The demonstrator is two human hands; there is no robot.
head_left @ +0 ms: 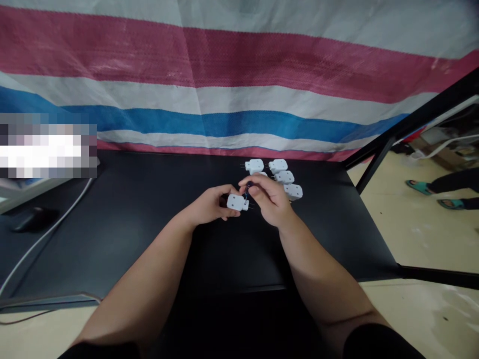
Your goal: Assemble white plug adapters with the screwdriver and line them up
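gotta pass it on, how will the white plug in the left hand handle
The white plug looks rigid, judging by its moulded casing. Its thin pins could bend if snagged. Its flat body seems likelier to slide than roll.

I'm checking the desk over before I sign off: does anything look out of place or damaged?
Nothing clearly stands out. The white pieces beyond the right hand sit in a loose, uneven cluster, and a pale cable trails past the mouse, but neither looks like damage. The pixelated far left can't be judged.
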